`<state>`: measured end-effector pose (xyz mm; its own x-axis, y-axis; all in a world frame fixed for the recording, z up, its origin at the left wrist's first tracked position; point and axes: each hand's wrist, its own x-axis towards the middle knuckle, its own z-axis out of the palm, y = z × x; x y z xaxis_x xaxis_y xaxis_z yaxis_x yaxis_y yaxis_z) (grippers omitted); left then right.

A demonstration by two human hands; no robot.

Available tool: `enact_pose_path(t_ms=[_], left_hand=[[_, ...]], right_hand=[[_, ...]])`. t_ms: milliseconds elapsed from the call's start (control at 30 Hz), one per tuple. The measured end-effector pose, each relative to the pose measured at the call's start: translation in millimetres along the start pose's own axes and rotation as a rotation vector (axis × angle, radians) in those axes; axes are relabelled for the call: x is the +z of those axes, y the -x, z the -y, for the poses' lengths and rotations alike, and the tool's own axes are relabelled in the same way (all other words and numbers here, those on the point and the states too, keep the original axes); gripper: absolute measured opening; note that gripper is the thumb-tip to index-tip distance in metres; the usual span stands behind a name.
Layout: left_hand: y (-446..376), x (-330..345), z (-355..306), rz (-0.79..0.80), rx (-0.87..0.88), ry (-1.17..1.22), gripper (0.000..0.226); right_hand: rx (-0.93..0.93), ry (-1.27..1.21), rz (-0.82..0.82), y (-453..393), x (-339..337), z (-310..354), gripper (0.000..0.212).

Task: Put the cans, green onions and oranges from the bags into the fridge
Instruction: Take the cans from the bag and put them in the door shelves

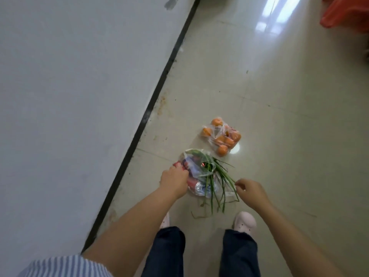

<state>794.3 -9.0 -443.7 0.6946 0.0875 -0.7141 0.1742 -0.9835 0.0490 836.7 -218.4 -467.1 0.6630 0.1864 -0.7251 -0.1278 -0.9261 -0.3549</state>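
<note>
Two clear plastic bags lie on the tiled floor in front of my feet. The nearer bag [196, 170] holds red and silver cans [199, 186] and a bunch of green onions [216, 182] whose leaves spill out toward me. The farther bag [221, 136] holds several oranges. My left hand [174, 181] grips the nearer bag's left side, fingers curled over a red can [177, 163] under the plastic. My right hand [252, 191] is at the bag's right side, thumb and forefinger pinching its thin plastic edge by the onion tips.
A grey-white wall [69, 96] with a black baseboard [157, 90] runs diagonally along the left, close to the bags. Something orange-red [345, 13] sits at the top right corner. My shoes [244, 220] stand just behind the nearer bag. A few dry onion scraps lie on the floor [279, 96].
</note>
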Motion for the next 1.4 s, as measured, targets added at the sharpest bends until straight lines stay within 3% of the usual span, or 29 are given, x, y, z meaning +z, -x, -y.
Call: enact_pose_path(t_ms=[300,500,600,667,800,933,1000,1100,1200,1267,1400], left_hand=[[-138.9,162.5,12.3,0.059,0.215,-0.025,0.039],[-259.3,282.7,5.4,0.036,0.581,-0.166,0.033],[-310.8,308.1,1.2,-0.057,0.753,-0.316,0.048],[-338.3,319.1,-0.9,-0.148,0.732,-0.498,0.056],[-376.5,324.1,0.3,-0.249,0.519,-0.595,0.059],[-385.0,324.6,12.2,-0.316,0.515,-0.519,0.036],[-380.9,323.9,17.5,-0.275,0.652,-0.44,0.029],[-370.2,319.7,29.2,-0.067,0.766,-0.432,0.04],[-362.8,321.2,43.5,-0.168,0.92,-0.427,0.062],[-354.1,332.6,54.9,-0.014,0.917,-0.494,0.084],[-342.6,364.5,71.7,0.239,0.918,-0.529,0.081]], right_hand=[[-0.074,0.11,0.062,-104.9,189.0,-62.8,0.026],[-0.421,0.38,-0.002,-211.0,282.2,-120.7,0.014],[-0.548,0.639,0.069,-259.0,304.7,-144.2,0.031],[-0.638,0.733,-0.034,-282.9,313.4,-159.8,0.032],[-0.608,0.798,-0.245,-320.0,313.2,-189.4,0.019],[-0.48,0.737,-0.422,-336.6,301.3,-198.7,0.029],[-0.513,0.639,-0.45,-336.4,302.3,-189.8,0.038],[-0.636,0.611,-0.338,-338.5,310.5,-172.9,0.036],[-0.779,0.598,-0.164,-333.6,332.0,-169.6,0.016],[-0.839,0.581,-0.075,-321.3,345.8,-166.8,0.014],[-0.804,0.623,0.088,-298.5,384.0,-178.1,0.035]])
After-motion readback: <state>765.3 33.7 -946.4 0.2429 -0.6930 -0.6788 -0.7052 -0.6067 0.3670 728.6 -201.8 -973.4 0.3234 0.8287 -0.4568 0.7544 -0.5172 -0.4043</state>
